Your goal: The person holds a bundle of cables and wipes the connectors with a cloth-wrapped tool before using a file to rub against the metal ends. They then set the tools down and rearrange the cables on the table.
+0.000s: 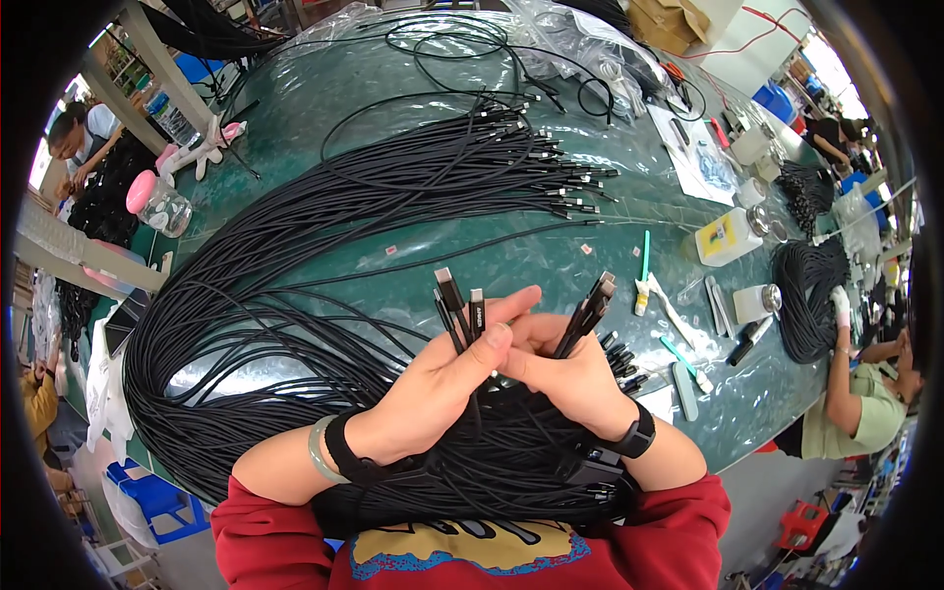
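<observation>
My left hand (433, 383) is closed around a few black cables, their metal-tipped plugs (476, 310) standing up above the thumb. Beside it my right hand (570, 379) grips another small bunch of black cables with plugs (593, 305) pointing up and to the right. The fingers of both hands meet in the middle. A thick bundle of black cables (216, 265) curves round from the far middle, along the left, to beneath my forearms. Its far plug ends (580, 177) fan out on the green table; more plugs (624, 364) lie just right of my right hand.
On the right stand a white bottle with a yellow label (728, 238) and a smaller jar (755, 303), near tweezers (718, 305), brushes (644, 285) and a black marker (750, 341). A pink-lidded jar (157, 205) is at left. Other people (855, 403) work around the table (393, 270).
</observation>
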{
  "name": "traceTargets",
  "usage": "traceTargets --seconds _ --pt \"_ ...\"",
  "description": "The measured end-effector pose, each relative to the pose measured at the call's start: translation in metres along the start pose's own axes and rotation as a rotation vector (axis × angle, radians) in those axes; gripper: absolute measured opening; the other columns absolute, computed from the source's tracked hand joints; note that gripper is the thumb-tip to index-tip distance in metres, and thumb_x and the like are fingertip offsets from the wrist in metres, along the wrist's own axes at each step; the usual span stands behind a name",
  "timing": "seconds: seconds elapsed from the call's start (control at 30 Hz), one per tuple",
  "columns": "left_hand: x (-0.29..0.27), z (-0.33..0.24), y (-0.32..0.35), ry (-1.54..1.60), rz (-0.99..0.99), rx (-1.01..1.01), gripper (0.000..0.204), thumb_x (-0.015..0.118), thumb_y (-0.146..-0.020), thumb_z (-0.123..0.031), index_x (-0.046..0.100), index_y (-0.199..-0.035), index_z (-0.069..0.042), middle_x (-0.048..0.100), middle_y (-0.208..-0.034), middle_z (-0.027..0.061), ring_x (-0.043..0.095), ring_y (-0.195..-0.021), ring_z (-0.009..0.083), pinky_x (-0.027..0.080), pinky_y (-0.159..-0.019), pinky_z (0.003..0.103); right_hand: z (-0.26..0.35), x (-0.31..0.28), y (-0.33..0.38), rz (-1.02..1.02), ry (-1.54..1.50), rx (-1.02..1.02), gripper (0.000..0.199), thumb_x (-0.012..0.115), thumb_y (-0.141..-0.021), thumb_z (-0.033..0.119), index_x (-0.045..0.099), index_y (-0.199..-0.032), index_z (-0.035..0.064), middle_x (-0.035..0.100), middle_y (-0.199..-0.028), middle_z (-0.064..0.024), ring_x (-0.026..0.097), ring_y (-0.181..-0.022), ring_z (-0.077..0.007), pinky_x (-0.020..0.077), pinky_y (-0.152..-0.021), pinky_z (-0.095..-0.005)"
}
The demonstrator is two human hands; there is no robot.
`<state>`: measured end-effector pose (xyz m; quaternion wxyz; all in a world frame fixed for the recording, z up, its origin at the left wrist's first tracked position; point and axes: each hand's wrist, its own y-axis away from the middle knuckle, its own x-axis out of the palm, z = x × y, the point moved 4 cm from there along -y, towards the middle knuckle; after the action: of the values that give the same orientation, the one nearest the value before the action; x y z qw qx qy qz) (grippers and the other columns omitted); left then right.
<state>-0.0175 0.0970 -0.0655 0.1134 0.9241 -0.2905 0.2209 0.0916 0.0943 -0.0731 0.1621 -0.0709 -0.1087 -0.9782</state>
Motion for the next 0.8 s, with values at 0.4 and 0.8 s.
traceTargets --seconds 0.4,0.8 --pt "-0.008 0.004 0.003 -0.063 -0.148 -0.038 0.039 0.037 -0.089 -0.024 0.038 -0.121 0.000 0.048 -0.112 0.0069 0.049 -0.092 0.0111 0.040 -0.078 0.026 -0.008 -0.005 -0.001 -0.082 -0.096 -0.041 0.011 0.064 -0.073 0.008 0.056 -0.077 0.0020 0.053 -0.065 0.0038 0.044 -0.056 -0.0012 0.0322 -0.050 -0.0160" --pt "-0.017 -0.017 0.004 -0.005 -0.282 -0.085 0.038 0.055 -0.076 0.001 0.045 -0.112 0.001 0.059 -0.079 0.0068 0.041 -0.045 0.0018 0.024 -0.036 0.014 0.001 0.000 0.002 0.135 -0.117 0.100 0.013 0.065 -0.073 0.008 0.057 -0.079 0.0004 0.054 -0.064 0.0029 0.046 -0.055 -0.0017 0.0337 -0.048 -0.0163"
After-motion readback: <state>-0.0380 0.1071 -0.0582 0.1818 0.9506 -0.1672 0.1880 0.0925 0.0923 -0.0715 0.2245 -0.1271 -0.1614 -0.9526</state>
